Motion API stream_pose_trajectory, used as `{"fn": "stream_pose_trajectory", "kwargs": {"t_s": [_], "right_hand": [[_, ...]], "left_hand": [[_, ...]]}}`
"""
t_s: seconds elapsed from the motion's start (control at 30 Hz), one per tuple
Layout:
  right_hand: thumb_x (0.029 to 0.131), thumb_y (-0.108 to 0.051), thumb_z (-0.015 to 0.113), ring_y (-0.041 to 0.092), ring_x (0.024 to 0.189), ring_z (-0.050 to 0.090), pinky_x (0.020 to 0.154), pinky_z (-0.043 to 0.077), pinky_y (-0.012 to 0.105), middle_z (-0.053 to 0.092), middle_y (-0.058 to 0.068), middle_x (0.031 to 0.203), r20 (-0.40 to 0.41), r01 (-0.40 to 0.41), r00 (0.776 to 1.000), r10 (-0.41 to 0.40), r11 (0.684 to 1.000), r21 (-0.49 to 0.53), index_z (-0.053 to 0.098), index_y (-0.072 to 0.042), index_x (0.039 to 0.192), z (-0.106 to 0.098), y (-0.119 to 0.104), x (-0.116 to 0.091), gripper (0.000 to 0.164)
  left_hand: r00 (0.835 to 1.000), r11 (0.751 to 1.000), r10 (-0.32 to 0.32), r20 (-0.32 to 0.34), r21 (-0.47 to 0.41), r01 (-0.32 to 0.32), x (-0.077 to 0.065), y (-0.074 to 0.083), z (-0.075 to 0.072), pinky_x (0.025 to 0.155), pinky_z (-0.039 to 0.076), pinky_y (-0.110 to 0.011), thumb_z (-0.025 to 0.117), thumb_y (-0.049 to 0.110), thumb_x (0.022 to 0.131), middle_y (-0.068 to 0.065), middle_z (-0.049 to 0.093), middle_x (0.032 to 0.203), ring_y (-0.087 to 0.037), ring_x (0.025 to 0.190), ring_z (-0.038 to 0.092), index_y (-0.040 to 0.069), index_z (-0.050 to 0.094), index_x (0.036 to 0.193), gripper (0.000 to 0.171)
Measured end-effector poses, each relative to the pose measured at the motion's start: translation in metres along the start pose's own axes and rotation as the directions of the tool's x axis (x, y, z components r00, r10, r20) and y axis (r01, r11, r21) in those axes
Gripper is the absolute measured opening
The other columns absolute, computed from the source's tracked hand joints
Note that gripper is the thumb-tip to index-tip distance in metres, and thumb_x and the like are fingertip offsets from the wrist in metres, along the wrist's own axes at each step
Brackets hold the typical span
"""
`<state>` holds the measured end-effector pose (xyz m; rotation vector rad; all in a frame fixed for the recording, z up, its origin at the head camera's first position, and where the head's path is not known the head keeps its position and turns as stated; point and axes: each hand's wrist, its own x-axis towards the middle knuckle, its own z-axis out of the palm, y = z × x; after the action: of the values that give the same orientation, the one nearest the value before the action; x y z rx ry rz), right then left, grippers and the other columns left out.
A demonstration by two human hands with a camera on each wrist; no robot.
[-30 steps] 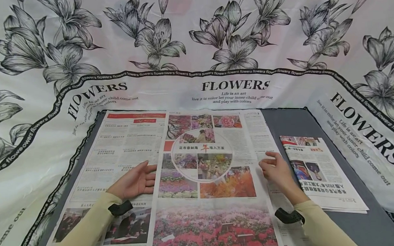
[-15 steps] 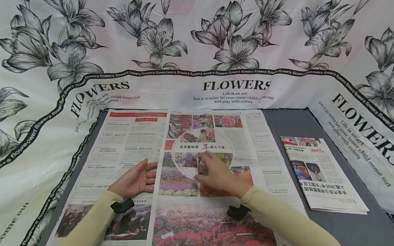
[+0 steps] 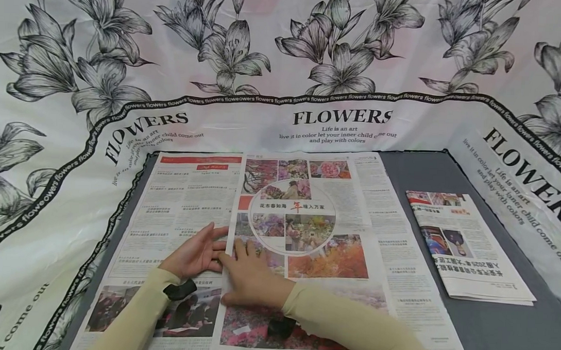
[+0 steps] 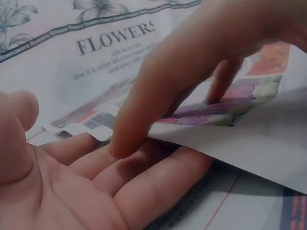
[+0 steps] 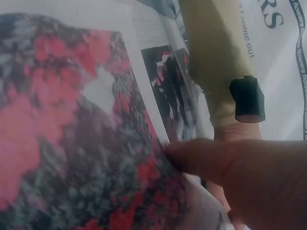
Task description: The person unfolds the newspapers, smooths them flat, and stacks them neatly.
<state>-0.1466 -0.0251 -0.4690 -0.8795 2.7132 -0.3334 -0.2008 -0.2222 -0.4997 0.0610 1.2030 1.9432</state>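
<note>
A large newspaper [image 3: 326, 256] lies spread out, its flower-photo page folded over the left part of the sheet [image 3: 187, 192]. My left hand [image 3: 194, 254] rests palm up at the fold's left edge; in the left wrist view its fingertips reach under the raised paper edge. Across the flower page comes my right hand [image 3: 258, 282], fingers spread flat near that same edge. In the left wrist view one finger of the right hand [image 4: 187, 67] extends past the edge to the left fingers. The right thumb [image 5: 196, 155] lies along the page edge in the right wrist view.
A smaller folded newspaper [image 3: 472, 254] lies to the right on the grey table [image 3: 497, 337]. White cloth printed with flowers and lettering [image 3: 343, 115] stands up behind and along both sides.
My right hand has swept left from the paper's right side, over the flower page, to its left edge beside my left hand. The left hand has stayed nearly in place.
</note>
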Motion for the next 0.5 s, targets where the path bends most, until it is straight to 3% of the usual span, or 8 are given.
{"fn": "stream_pose_trajectory", "kwargs": {"t_s": [0.13, 0.33, 0.5], "right_hand": [[0.076, -0.054, 0.076, 0.045, 0.141, 0.029, 0.102, 0.036, 0.066, 0.026, 0.018, 0.156, -0.023, 0.000, 1.000, 0.001, 1.000, 0.012, 0.036, -0.030, 0.149, 0.002, 0.000, 0.000, 0.087], [0.081, -0.047, 0.075, 0.045, 0.142, 0.029, 0.104, 0.036, 0.065, 0.026, 0.019, 0.157, -0.014, 0.012, 1.000, -0.011, 0.998, 0.062, 0.035, -0.029, 0.150, -0.001, 0.004, -0.002, 0.082], [0.086, -0.040, 0.071, 0.042, 0.141, 0.033, 0.104, 0.040, 0.057, 0.028, 0.020, 0.157, -0.008, 0.053, 0.999, -0.052, 0.983, 0.174, 0.027, -0.027, 0.154, -0.003, 0.013, -0.002, 0.082]], "left_hand": [[1.000, 1.000, 0.007, -0.004, 0.006, -0.007, 0.001, -0.001, -0.001, 0.077, 0.059, -0.040, 0.010, 0.053, 0.104, -0.018, 0.047, 0.144, -0.023, 0.107, 0.067, 0.010, -0.006, 0.157, 0.070], [1.000, 1.000, 0.019, 0.012, -0.018, -0.019, 0.002, -0.001, -0.001, 0.079, 0.059, -0.042, 0.011, 0.052, 0.104, -0.009, 0.059, 0.131, -0.023, 0.109, 0.067, 0.008, -0.006, 0.157, 0.070], [1.000, 0.999, 0.016, 0.016, -0.032, -0.016, 0.002, -0.001, 0.001, 0.079, 0.059, -0.041, 0.011, 0.051, 0.105, -0.005, 0.065, 0.124, -0.021, 0.110, 0.067, 0.009, -0.008, 0.157, 0.070]]}}
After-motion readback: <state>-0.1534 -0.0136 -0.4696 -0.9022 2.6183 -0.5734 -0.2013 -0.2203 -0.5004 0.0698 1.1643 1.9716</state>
